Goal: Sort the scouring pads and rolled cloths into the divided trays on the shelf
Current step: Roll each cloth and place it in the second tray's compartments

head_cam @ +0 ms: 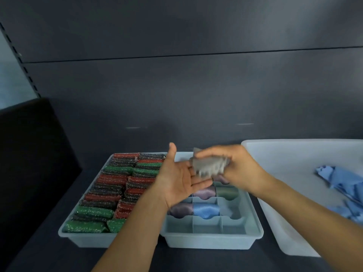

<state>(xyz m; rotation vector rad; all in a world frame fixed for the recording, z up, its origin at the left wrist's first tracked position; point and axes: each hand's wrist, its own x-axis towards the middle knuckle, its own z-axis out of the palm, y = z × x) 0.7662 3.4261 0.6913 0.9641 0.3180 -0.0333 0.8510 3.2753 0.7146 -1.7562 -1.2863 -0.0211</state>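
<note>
Risks unrolling the grey cloth [208,167], gripped in curled right fingers [214,153] over the open, empty left hand [180,183], before reaching the tray [214,240].

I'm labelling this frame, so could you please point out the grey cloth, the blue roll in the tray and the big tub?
grey cloth [209,166]: head view, middle of the fabric.
blue roll [205,210]: head view, top of the roll.
big tub [284,160]: head view, bare inner wall.
</note>
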